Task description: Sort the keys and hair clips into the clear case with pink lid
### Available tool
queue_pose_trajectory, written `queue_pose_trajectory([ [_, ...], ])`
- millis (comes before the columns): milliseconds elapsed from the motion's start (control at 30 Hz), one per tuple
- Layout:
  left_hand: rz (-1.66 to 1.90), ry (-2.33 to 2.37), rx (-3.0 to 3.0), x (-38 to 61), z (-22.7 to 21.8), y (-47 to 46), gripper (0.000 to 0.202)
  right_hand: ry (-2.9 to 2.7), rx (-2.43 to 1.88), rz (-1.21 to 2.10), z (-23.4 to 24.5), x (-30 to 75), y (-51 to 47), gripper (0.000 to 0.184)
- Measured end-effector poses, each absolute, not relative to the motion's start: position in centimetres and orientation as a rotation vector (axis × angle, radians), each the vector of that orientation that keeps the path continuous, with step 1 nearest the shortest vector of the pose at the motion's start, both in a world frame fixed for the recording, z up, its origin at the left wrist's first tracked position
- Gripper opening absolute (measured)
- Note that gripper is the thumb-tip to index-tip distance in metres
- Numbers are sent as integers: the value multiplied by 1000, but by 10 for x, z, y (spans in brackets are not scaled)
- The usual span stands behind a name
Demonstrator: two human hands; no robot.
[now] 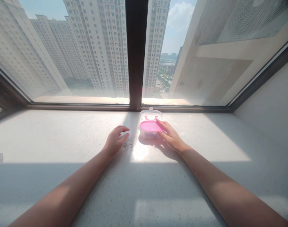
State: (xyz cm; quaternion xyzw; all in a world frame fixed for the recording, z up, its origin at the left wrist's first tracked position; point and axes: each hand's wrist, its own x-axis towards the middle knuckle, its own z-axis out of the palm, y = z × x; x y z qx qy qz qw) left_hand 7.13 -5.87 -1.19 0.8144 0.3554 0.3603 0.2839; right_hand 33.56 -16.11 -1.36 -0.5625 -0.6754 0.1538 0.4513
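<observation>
A small clear plastic box [150, 127] with a pink tray inside stands open on the white stone windowsill [63, 142], its clear lid tipped back toward the window. My right hand [170, 135] rests against the box's right side, fingers stretched along its rim. Several tiny coloured rubber bands [130, 142] lie scattered on the sill just left of the box. My left hand [115, 140] hovers over them with fingers curled and spread, holding nothing that I can see.
A dark window frame [135, 56] with a centre post runs along the back of the sill, with tall buildings beyond the glass. A white wall [271, 107] closes the sill on the right. A band of shadow crosses the near part.
</observation>
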Motion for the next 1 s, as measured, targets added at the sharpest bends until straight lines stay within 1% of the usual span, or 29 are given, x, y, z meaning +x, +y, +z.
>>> queue_pose_trajectory([
  [167, 922, 946, 2208, 72, -13, -59, 18, -1683, -1337, 480, -15, 334, -161, 54],
  [300, 899, 940, 2208, 73, -12, -60, 15, -1633, -1349, 466, -16, 333, -160, 46],
  [400, 900, 929, 2219, 73, -12, -60, 14, -1621, -1382, 431, -16, 332, -159, 43],
  [633, 872, 926, 2235, 74, -11, -62, 13, -1659, -1394, 391, -16, 332, -158, 44],
  [800, 872, 926, 2227, 73, -12, -61, 12, -1663, -1381, 458, -14, 330, -159, 47],
  [933, 874, 931, 2232, 73, -11, -62, 12, -1582, -1373, 517, -16, 330, -161, 56],
  [1000, 871, 934, 2239, 74, -10, -62, 12, -1493, -1375, 551, -19, 331, -160, 55],
])
